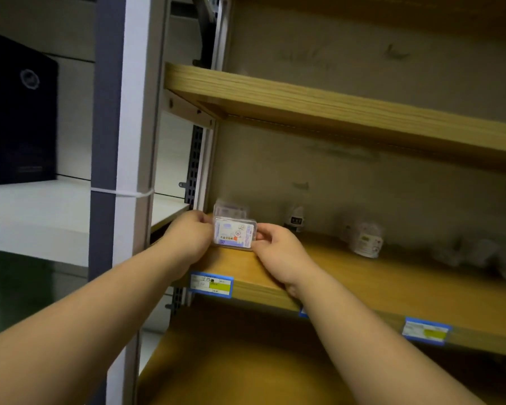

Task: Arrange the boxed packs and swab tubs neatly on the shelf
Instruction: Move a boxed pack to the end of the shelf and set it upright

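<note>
A small clear boxed pack (235,233) with a cartoon label stands upright at the left end of the wooden shelf (392,276). My left hand (189,238) pinches its left side and my right hand (278,252) pinches its right side. A second similar pack (230,210) stands directly behind it. Round swab tubs (365,239) lie scattered further right on the same shelf, and a small tub (296,217) stands near the back wall. More blurred tubs (479,254) sit at the far right.
An upper wooden shelf (333,109) overhangs the working shelf. A white and grey upright post (120,171) borders the left side. A dark box (18,112) stands on the neighbouring white shelf (41,211). Blue price tags (211,284) line the shelf's front edge.
</note>
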### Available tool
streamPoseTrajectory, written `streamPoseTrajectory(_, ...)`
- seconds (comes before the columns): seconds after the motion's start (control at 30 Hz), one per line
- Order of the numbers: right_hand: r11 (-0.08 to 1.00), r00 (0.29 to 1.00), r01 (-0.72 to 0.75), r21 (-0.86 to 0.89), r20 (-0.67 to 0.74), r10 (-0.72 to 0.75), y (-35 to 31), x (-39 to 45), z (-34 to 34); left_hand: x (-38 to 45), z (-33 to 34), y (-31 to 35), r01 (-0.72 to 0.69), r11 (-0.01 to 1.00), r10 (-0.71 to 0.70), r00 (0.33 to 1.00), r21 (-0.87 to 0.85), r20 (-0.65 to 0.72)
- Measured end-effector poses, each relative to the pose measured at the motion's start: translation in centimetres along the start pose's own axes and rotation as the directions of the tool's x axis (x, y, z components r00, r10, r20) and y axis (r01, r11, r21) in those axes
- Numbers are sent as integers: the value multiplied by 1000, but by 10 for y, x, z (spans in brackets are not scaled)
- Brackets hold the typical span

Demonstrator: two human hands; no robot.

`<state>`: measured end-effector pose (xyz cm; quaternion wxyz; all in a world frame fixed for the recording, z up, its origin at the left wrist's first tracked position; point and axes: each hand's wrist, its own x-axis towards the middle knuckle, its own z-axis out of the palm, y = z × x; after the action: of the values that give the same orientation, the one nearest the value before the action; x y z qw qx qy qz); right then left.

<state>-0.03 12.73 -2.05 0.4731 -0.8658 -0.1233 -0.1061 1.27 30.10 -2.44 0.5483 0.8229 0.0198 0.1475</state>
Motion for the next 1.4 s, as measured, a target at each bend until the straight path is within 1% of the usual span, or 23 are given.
streamPoseTrajectory(0.1,1000,1000,14,-18,-15,-14,2,0,2,-6,1,2,0,1000,0,1000,-21,-4)
streamPoseTrajectory(0.17,999,1000,20,-43,7,-19,4,1,4,-8,1,3,22,999,-22,1000,-32,-16)
streamPoseTrajectory(0.23,999,999,-6,-44,34,7,5,5,3,-6,5,8,48,999,-49,998,-24,-38)
streamPoseTrajectory(0.3,997,995,-70,-26,63,71,8,12,2,-1,8,11,77,997,-78,996,-15,-50)
streamPoseTrajectory(0.4,991,985,-137,-7,106,137,6,27,-2,11,12,16,83,997,-83,995,0,-48)
streamPoseTrajectory(0.57,990,980,-139,-15,138,140,7,46,3,37,16,9,71,997,-69,994,14,-79)
streamPoseTrajectory(0.63,992,985,-130,-4,119,129,11,52,5,44,21,6,47,998,-41,993,52,-111)
streamPoseTrajectory(0.7,993,987,-118,3,107,117,18,58,8,50,25,2,22,996,-12,994,92,-107)
streamPoseTrajectory(0.83,995,990,-95,-3,104,95,25,65,11,49,28,3,28,992,-18,997,124,-82)
streamPoseTrajectory(0.93,995,989,-98,-13,106,99,26,66,12,43,28,7,23,992,-17,999,123,-51)
streamPoseTrajectory(1.03,996,990,-92,-15,110,93,24,64,14,37,27,10,26,995,-19,997,96,-81)
streamPoseTrajectory(1.17,992,987,-129,5,93,128,20,56,8,30,25,12,35,995,-24,994,95,-108)
streamPoseTrajectory(1.2,990,987,-138,15,83,136,19,54,7,29,24,13,15,994,-3,993,112,-114)
streamPoseTrajectory(1.27,988,989,-144,52,40,142,16,49,4,23,23,15,-90,969,122,984,228,-128)
streamPoseTrajectory(1.33,974,986,-167,153,-1,169,15,43,-1,14,25,21,-236,887,306,944,397,-122)
streamPoseTrajectory(1.4,956,983,-170,239,-25,181,15,32,-12,1,29,34,-347,798,440,894,492,-84)
